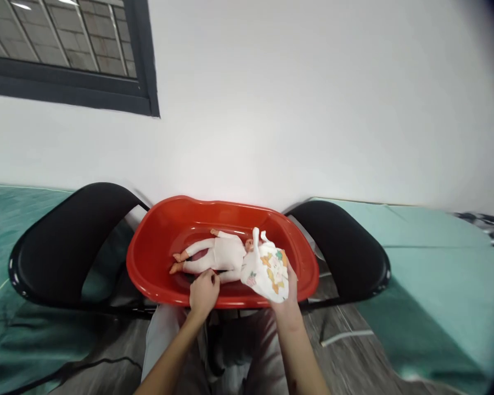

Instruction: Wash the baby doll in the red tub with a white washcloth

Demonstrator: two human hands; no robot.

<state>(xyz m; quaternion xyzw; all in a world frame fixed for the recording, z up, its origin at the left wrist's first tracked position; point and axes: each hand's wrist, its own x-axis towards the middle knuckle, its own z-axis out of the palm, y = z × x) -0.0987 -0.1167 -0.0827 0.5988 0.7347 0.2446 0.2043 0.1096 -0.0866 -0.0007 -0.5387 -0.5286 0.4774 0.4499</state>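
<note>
Right hand (287, 300) seemingly grips soft printed cloth (267, 270) over glossy red tub (156, 247).

It looks like a plain practice room, not a home. A bare white wall (313, 99) stands far, a dark-framed window (66, 55) is far left, and green floor mats (436, 263) lie both sides.

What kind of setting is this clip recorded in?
Probably an indoor practice room for infant care, not a home bathroom. A red tub rests across two black chairs, a doll lies in it, and teal mats sit on either side. The right hand holds a printed cloth.
</note>
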